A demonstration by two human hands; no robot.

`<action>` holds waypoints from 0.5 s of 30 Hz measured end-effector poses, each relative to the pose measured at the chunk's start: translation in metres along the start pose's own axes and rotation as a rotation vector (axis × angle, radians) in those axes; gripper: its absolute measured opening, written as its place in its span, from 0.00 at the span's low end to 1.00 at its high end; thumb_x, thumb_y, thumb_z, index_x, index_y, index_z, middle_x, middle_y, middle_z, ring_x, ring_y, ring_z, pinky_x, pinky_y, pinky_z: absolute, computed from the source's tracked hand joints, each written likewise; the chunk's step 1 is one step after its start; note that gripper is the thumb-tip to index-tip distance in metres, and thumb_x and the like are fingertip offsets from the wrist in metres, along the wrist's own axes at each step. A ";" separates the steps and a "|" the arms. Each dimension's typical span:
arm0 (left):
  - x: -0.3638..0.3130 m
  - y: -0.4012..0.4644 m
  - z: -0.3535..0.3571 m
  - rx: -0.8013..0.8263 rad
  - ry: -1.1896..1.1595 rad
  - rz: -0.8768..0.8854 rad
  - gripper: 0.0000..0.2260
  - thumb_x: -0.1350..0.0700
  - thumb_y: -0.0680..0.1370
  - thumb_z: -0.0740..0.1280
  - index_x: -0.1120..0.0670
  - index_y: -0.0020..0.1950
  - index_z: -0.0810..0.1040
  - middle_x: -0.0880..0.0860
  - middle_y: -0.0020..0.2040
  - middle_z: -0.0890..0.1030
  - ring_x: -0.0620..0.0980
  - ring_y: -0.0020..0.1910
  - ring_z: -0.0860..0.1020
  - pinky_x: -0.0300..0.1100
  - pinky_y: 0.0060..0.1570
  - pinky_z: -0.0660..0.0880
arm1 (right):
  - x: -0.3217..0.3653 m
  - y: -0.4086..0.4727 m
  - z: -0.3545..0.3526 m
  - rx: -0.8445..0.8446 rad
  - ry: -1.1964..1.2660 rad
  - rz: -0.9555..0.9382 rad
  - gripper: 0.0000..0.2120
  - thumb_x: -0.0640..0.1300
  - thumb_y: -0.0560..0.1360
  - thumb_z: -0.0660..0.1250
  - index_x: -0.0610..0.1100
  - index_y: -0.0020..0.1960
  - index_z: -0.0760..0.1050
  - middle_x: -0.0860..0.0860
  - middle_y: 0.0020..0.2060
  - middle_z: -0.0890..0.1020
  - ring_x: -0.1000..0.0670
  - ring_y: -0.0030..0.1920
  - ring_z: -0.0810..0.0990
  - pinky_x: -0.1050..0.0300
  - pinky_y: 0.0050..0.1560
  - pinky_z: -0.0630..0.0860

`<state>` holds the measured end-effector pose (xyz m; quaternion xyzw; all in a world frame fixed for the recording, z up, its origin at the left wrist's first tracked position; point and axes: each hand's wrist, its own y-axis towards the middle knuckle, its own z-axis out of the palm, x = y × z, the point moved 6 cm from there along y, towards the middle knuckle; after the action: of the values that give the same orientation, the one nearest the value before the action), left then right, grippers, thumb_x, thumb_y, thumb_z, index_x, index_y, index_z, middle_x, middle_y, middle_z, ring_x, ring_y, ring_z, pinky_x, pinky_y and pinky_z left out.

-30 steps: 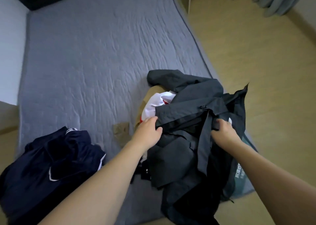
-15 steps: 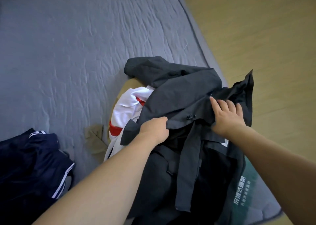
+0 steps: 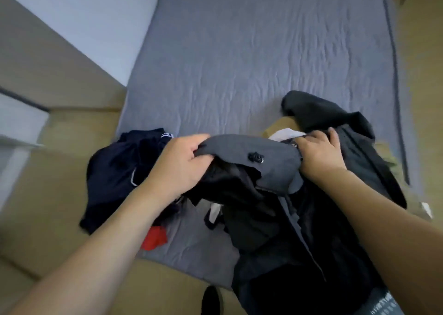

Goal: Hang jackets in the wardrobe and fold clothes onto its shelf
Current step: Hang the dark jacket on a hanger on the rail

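Observation:
A dark grey jacket (image 3: 271, 161) with a black button is lifted off the grey mattress (image 3: 239, 58). My left hand (image 3: 182, 163) grips its left edge with curled fingers. My right hand (image 3: 318, 154) grips the cloth at its right side. Most of the jacket hangs down in dark folds towards the lower right. A navy garment with white stripes (image 3: 119, 171) lies bunched at the mattress's left edge. Under the jacket, a white garment (image 3: 285, 133) and a tan one (image 3: 278, 125) show only in part.
A red piece of cloth (image 3: 155, 239) lies on the mattress below my left forearm. Wooden floor (image 3: 60, 195) runs along the left and the bottom, with a white wall (image 3: 84, 22) at upper left. A small black object (image 3: 211, 300) sits on the floor at the bottom.
Both hands have raised the grey jacket and drawn it left, towards the navy garment. The camera has swung left, so the wall and left floor now show. My right hand has closed on the cloth.

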<state>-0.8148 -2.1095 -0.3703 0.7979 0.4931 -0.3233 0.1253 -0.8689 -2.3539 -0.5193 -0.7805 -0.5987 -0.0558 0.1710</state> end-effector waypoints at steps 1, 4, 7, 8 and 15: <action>0.010 -0.007 -0.038 -0.120 -0.012 -0.029 0.11 0.51 0.71 0.61 0.52 0.46 0.80 0.50 0.38 0.83 0.43 0.37 0.80 0.44 0.39 0.77 | 0.036 0.009 -0.011 0.021 0.030 -0.051 0.14 0.47 0.75 0.61 0.47 0.60 0.74 0.46 0.55 0.80 0.41 0.62 0.72 0.46 0.68 0.62; 0.057 -0.043 -0.145 -0.467 -0.072 -0.182 0.10 0.45 0.70 0.62 0.46 0.45 0.80 0.44 0.36 0.81 0.40 0.35 0.75 0.42 0.38 0.74 | 0.151 0.024 -0.048 0.069 0.273 -0.120 0.07 0.43 0.74 0.61 0.44 0.49 0.75 0.40 0.47 0.81 0.37 0.49 0.78 0.52 0.42 0.69; 0.118 -0.101 -0.230 -0.654 -0.092 -0.393 0.17 0.39 0.70 0.62 0.52 0.43 0.78 0.52 0.36 0.81 0.51 0.36 0.77 0.52 0.39 0.76 | 0.274 0.022 -0.079 0.132 0.327 -0.254 0.02 0.41 0.71 0.61 0.46 0.41 0.72 0.42 0.41 0.79 0.39 0.41 0.76 0.54 0.40 0.68; 0.138 -0.124 -0.256 -0.690 -0.100 -0.454 0.18 0.39 0.70 0.62 0.53 0.43 0.78 0.54 0.38 0.82 0.55 0.38 0.79 0.56 0.42 0.77 | 0.317 0.018 -0.087 0.172 0.322 -0.314 0.02 0.41 0.70 0.61 0.46 0.40 0.72 0.44 0.39 0.78 0.41 0.40 0.75 0.54 0.39 0.68; 0.253 -0.293 -0.429 -0.915 -0.405 -0.603 0.08 0.44 0.74 0.64 0.41 0.44 0.82 0.46 0.41 0.85 0.46 0.41 0.83 0.49 0.45 0.79 | 0.599 -0.031 -0.161 0.211 0.374 -0.625 0.05 0.39 0.68 0.60 0.43 0.34 0.71 0.50 0.28 0.76 0.45 0.35 0.76 0.57 0.31 0.68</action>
<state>-0.8238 -1.5673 -0.1712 0.4092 0.7542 -0.2447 0.4514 -0.7141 -1.8519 -0.1877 -0.5148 -0.7688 -0.1847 0.3314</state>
